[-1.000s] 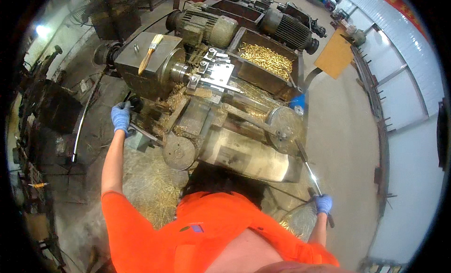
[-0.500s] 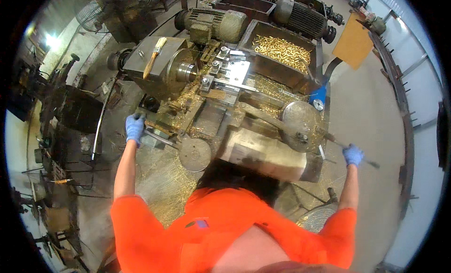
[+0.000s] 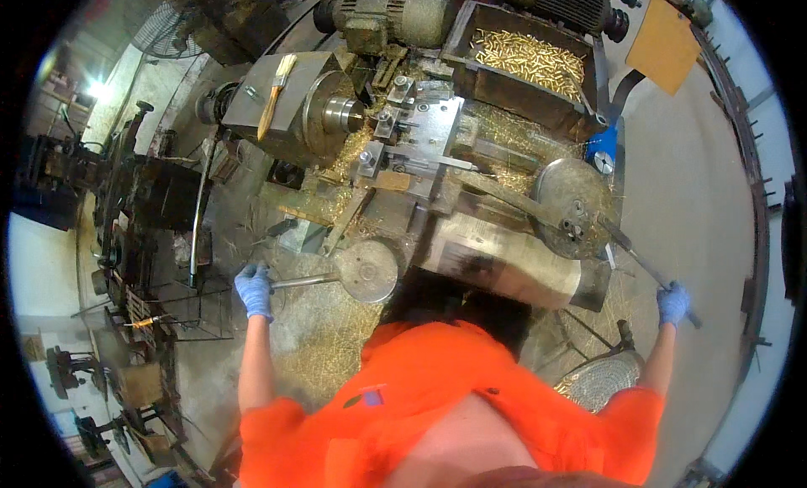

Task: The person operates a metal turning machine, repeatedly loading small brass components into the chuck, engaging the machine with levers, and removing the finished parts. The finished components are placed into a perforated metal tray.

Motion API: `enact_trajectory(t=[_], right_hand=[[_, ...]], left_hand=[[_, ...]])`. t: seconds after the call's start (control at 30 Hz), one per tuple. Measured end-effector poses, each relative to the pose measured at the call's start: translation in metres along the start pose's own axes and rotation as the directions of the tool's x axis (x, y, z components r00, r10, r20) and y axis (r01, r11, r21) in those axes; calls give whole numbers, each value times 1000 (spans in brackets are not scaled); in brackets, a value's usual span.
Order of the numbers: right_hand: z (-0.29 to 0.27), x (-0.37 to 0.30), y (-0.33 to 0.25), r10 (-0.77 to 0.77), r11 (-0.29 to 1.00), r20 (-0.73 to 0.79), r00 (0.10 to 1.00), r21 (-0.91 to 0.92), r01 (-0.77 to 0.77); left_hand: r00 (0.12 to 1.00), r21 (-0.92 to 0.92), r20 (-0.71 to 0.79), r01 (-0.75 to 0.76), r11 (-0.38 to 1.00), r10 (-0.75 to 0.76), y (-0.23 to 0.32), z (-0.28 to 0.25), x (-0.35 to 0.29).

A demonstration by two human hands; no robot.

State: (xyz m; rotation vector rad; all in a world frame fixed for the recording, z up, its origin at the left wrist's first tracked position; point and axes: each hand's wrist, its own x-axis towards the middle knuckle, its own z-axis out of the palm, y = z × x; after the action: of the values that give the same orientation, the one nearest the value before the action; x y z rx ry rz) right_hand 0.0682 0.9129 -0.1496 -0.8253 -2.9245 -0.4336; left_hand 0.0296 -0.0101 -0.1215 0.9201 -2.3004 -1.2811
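Facing a metal lathe point(image 3: 496, 261), the person in the orange top point(image 3: 454, 349) has both blue-gloved hands spread wide, one at either flank of the machine (hours run round the middle of the view, twelve at its top). Between eight and nine o'clock, the fingers of the left hand point(image 3: 254, 291) are curled around the outer end of a short lever point(image 3: 304, 280), which points toward nine from a small disc point(image 3: 368, 271). Toward half past three, the fingers of the right hand point(image 3: 673, 305) are wrapped around a long lever point(image 3: 637, 259); its tip pokes out past them, and its other end meets a larger disc point(image 3: 574, 204).

At half past ten sits the headstock point(image 3: 307, 72), with a wooden-handled paintbrush point(image 3: 269, 114) lying on top, bristles toward half past twelve. The shiny chuck point(image 3: 340, 116) faces three, near a steel tool block point(image 3: 437, 125). A metal bin point(image 3: 517, 86) at one o'clock holds a heap of small brass-coloured pieces point(image 3: 530, 58), and a finned motor point(image 3: 378, 13) stands at twelve. Golden shavings point(image 3: 328, 362) litter the floor point(image 3: 672, 185) toward seven, while a round tray point(image 3: 609, 379) shows at four, partly hidden by the right arm.
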Motion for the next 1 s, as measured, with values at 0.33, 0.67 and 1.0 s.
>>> enact_trajectory(t=[0.33, 0.67, 1.0], right_hand=[[-13, -39, 34, 144, 989, 126, 982, -38, -140], [16, -58, 56, 125, 989, 104, 987, -94, -116], [5, -68, 45, 197, 980, 148, 969, -65, -189]], left_hand=[[998, 17, -9, 58, 998, -58, 16, -1, -4], [997, 8, 4, 83, 996, -83, 3, -3, 5], [996, 34, -27, 92, 995, -91, 5, -2, 5]])
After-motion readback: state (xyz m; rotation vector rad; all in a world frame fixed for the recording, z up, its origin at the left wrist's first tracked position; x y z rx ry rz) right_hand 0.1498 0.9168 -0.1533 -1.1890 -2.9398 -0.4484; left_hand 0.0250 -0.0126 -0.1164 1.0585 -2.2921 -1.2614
